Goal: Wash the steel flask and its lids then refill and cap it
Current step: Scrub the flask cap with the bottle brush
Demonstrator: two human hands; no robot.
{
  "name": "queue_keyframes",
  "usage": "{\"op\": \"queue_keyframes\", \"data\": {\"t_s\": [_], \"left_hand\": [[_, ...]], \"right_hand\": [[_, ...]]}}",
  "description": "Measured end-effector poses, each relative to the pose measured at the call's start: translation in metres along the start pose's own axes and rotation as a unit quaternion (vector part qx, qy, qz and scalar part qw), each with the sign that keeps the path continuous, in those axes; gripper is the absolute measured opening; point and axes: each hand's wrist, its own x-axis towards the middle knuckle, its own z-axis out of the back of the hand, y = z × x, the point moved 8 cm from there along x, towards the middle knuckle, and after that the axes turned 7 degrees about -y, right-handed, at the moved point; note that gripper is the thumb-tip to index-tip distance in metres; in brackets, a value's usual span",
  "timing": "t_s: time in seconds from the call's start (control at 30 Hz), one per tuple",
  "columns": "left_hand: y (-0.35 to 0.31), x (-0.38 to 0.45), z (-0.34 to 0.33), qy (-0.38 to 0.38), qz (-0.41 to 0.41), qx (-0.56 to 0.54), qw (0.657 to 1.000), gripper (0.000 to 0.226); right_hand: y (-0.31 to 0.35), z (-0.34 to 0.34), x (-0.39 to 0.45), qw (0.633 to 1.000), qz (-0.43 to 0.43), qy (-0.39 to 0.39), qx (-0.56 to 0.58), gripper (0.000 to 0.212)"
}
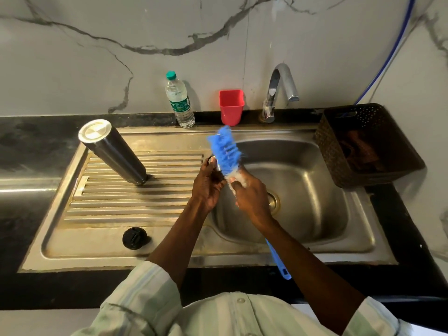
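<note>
The steel flask [114,151] stands upside down on the ribbed drainboard [126,204], left of my hands. A black inner lid [134,238] lies on the drainboard's flat front part. My left hand [208,184] grips a small steel lid [216,163] over the basin's left rim; the lid is mostly hidden by my fingers. My right hand [252,194] grips a blue bottle brush [226,150] just below its bristles, and the bristles lie against the lid. The brush's blue handle [278,260] sticks out below my right forearm.
A steel sink basin [303,185] with its drain lies under my right hand. The tap [278,90] stands behind it, and no water is seen running. A plastic water bottle [180,100] and a red cup [231,106] stand at the wall. A dark perforated basket [363,144] sits at the right.
</note>
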Motion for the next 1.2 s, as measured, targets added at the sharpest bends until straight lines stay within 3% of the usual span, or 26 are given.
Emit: {"op": "queue_keyframes", "data": {"t_s": [0.07,0.2,0.33,0.5,0.63,0.77,0.87,1.03,1.2], "left_hand": [[0.004,0.001,0.002,-0.008,0.011,0.012,1.0,0.024],[0.008,0.003,0.011,-0.041,0.033,0.007,0.999,0.02],[-0.001,0.006,0.01,-0.038,0.027,-0.021,0.999,0.016],[-0.001,0.007,0.008,-0.007,0.021,-0.025,0.999,0.02],[-0.005,0.008,0.001,-0.008,0.015,-0.03,0.999,0.039],[-0.003,0.001,-0.006,0.009,0.013,0.073,0.997,0.036],[-0.002,0.0,-0.003,0.013,0.001,0.103,0.995,0.035],[-0.002,0.004,0.009,-0.038,0.014,0.033,0.999,0.037],[-0.012,0.011,0.005,-0.044,-0.002,0.002,0.999,0.03]], "right_hand": [[0.004,-0.003,-0.002,1.0,0.011,0.002,0.004,0.041],[-0.018,0.008,0.006,0.988,-0.122,-0.026,0.09,0.035],[-0.01,0.005,-0.001,0.995,-0.067,-0.009,0.067,0.04],[-0.019,0.014,0.006,0.989,-0.115,-0.014,0.093,0.041],[-0.014,0.01,0.0,0.993,-0.084,0.004,0.08,0.045],[-0.023,0.005,-0.001,0.987,-0.131,0.01,0.092,0.038],[-0.017,0.003,-0.004,0.99,-0.117,0.01,0.083,0.042],[-0.017,0.009,0.004,0.989,-0.124,0.012,0.081,0.036],[-0.002,0.003,-0.001,0.998,-0.018,0.053,-0.031,0.046]]}}
